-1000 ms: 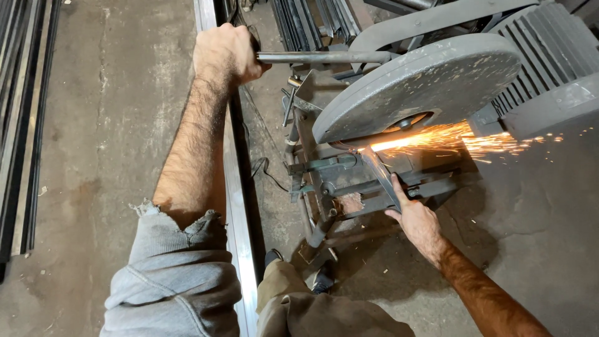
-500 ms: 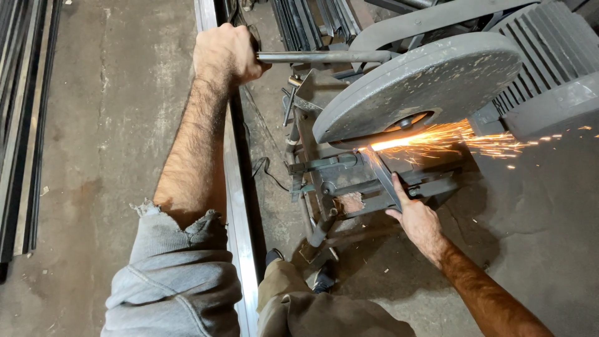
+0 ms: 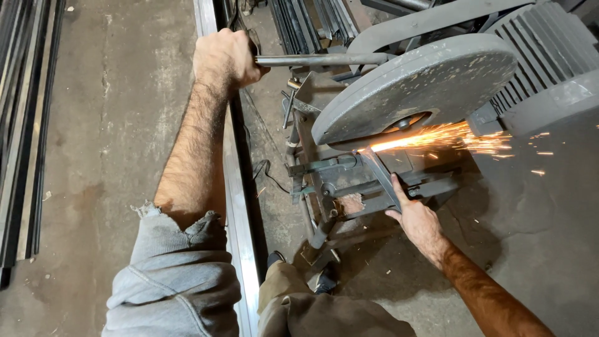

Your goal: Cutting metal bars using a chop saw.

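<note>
A grey chop saw with a round blade guard (image 3: 417, 84) sits low on the floor at the right. My left hand (image 3: 226, 57) is closed around the saw's long metal handle bar (image 3: 324, 60). Under the guard, the blade meets a narrow dark metal strip (image 3: 380, 175) and bright orange sparks (image 3: 437, 137) fly to the right. My right hand (image 3: 417, 215) grips the near end of that strip, next to the saw's vise (image 3: 324, 178).
A long steel bar (image 3: 234, 187) runs along the floor under my left arm. Several dark metal bars (image 3: 22, 125) lie along the left edge, and more stock (image 3: 306, 22) is stacked behind the saw. The floor (image 3: 106, 125) is bare concrete. My shoe (image 3: 324, 281) stands near the saw's base.
Sparks keep flying to the right and shift a little in shape. Both hands hold their places on the handle and the strip.
</note>
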